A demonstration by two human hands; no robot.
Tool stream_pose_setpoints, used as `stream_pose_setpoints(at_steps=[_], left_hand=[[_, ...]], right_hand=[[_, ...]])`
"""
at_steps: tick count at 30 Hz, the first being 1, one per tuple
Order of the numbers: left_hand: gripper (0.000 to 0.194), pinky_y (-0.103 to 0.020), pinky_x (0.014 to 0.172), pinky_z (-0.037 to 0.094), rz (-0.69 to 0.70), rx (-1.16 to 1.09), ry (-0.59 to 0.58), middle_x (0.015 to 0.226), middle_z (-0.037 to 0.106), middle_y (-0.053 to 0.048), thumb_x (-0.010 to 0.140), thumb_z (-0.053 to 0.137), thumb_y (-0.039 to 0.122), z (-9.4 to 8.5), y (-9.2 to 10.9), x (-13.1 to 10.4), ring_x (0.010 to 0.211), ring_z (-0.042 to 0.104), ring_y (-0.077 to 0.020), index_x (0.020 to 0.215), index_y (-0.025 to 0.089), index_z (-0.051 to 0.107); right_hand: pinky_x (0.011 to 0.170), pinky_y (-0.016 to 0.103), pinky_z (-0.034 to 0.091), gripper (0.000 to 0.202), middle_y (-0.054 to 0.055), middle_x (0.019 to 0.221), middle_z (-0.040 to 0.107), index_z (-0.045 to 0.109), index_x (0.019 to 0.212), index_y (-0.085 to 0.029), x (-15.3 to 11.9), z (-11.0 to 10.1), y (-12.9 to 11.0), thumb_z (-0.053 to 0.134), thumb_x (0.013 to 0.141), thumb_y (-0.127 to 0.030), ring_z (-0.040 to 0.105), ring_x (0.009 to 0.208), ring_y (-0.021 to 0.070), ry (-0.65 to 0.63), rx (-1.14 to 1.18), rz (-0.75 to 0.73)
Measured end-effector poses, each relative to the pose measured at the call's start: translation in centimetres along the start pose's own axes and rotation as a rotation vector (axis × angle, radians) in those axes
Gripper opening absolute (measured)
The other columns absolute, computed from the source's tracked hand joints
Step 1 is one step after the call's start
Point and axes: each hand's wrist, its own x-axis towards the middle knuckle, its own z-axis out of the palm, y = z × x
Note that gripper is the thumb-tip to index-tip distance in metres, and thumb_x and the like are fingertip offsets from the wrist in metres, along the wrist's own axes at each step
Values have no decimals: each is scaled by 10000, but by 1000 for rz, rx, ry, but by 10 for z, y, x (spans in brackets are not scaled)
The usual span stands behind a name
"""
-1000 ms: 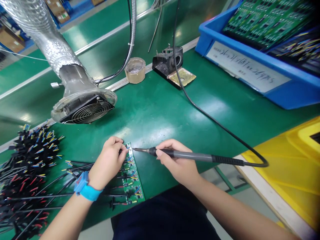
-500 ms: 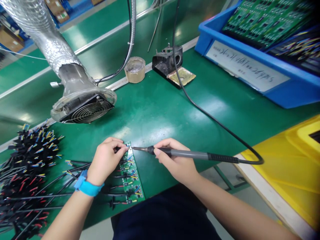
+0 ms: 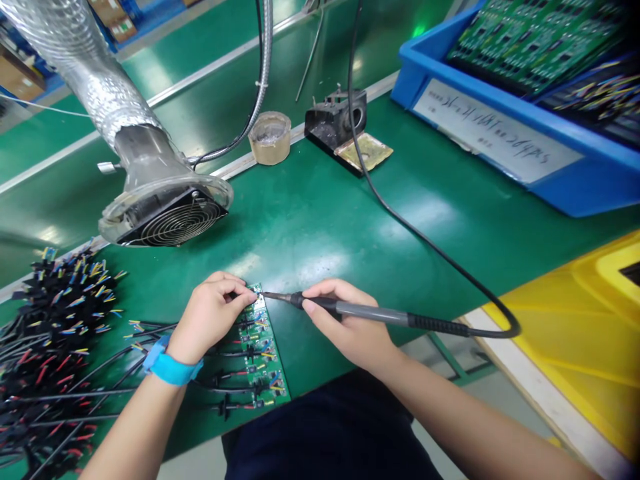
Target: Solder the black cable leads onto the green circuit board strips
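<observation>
Just below the middle of the frame, a soldering iron pointed at the edge of a circuit board

Thumb and forefinger of the left hand were pinched close together over the board's top end; whether they had hold of anything could not be told. The right hand was closed around the iron's dark grip, and the tip lay beside the left fingertips, though contact with the board could not be made out. The board lay on the green table, stretching from below the centre toward the bottom edge, with black cables along its left side. A blue wristband circled the left wrist.

From the iron's back end a cord looped at right and ran to the top edge. A heap of wires filled the lower left. Upper left, a silver hose ended above a fan. Upper middle stood a brown tub and an iron stand with a yellowish sponge. Upper right, a blue bin held more green boards; a yellow bin showed below it.
</observation>
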Motion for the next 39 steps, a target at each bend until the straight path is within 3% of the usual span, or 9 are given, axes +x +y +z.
stream_pose_setpoints(at_steps=[15, 22, 29, 39], left_hand=[[162, -312, 746, 447, -15, 60, 6, 820, 589, -33, 748, 584, 273, 4, 5, 0, 790, 566, -169, 617, 184, 617], [141, -323, 785, 433, -46, 95, -72, 821, 585, -34, 736, 574, 254, -1, 9, 4, 819, 553, -178, 634, 184, 641], [134, -312, 760, 434, -71, 99, -101, 825, 585, -31, 733, 575, 258, -2, 9, 6, 792, 558, -170, 663, 185, 664], [152, -293, 753, 429, -77, 100, -100, 825, 626, -25, 742, 580, 270, -3, 9, 6, 782, 578, -163, 641, 185, 655]], right_hand=[[558, 245, 493, 44, 6, 671, 660, 616, 747, -194, 1, 1, -1, 579, 742, -216, 603, 584, 129, 7, -16, 0], [574, 256, 492, 60, 10, 683, 664, 625, 754, -189, 1, 0, 0, 584, 740, -231, 611, 598, 135, -16, 1, 24], [559, 273, 483, 90, 17, 683, 650, 604, 767, -186, -2, -2, 7, 581, 759, -273, 609, 613, 147, 77, 133, 123], [646, 286, 516, 81, 11, 749, 675, 637, 800, -203, -1, 1, 3, 612, 742, -255, 636, 671, 150, 4, 38, 85]])
